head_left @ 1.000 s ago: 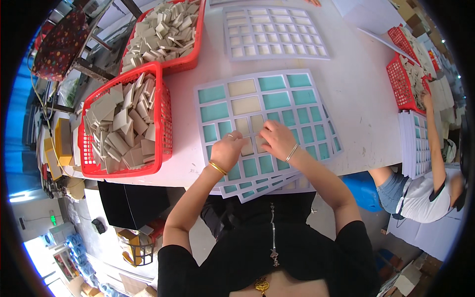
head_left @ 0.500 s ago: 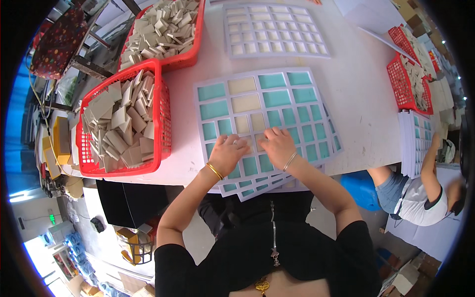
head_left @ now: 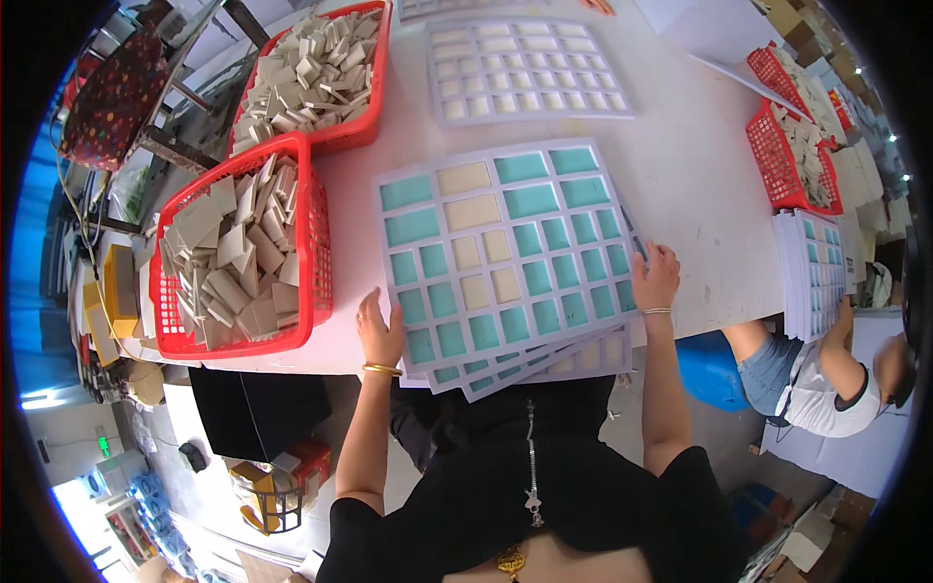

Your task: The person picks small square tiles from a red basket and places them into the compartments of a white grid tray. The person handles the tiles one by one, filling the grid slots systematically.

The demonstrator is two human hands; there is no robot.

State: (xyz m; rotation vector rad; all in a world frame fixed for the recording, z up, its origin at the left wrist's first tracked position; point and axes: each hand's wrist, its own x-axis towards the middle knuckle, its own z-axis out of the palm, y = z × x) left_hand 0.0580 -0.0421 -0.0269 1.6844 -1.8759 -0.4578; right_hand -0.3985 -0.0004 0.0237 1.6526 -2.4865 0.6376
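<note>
A white compartment tray [head_left: 434, 258] lies on top of a fanned stack of similar trays. Most of its compartments have turquoise bottoms; several in the second and third columns hold beige rectangular pieces [head_left: 471, 209]. My left hand [head_left: 380, 330] is at the tray's lower left edge, fingers stretched and thumb apart, nothing in it. At the right edge is my right hand [head_left: 657, 280], its fingers spread and the thumb close to the rim. Whether either hand touches the rim I cannot tell. Corners of the lower trays [head_left: 583, 361] stick out along the table's near edge.
Two red baskets [head_left: 319, 243] heaped with beige pieces stand at the left. Beyond the stack lies another white tray [head_left: 530, 73] with pale compartments. More red baskets [head_left: 792, 160] and a tray stack [head_left: 810, 277] are at the right, beside another person [head_left: 826, 389].
Both hands have moved off the tray's middle and apart to its two side edges. Two small beige pieces in the lower middle now show fully. The tray has shifted slightly in view.
</note>
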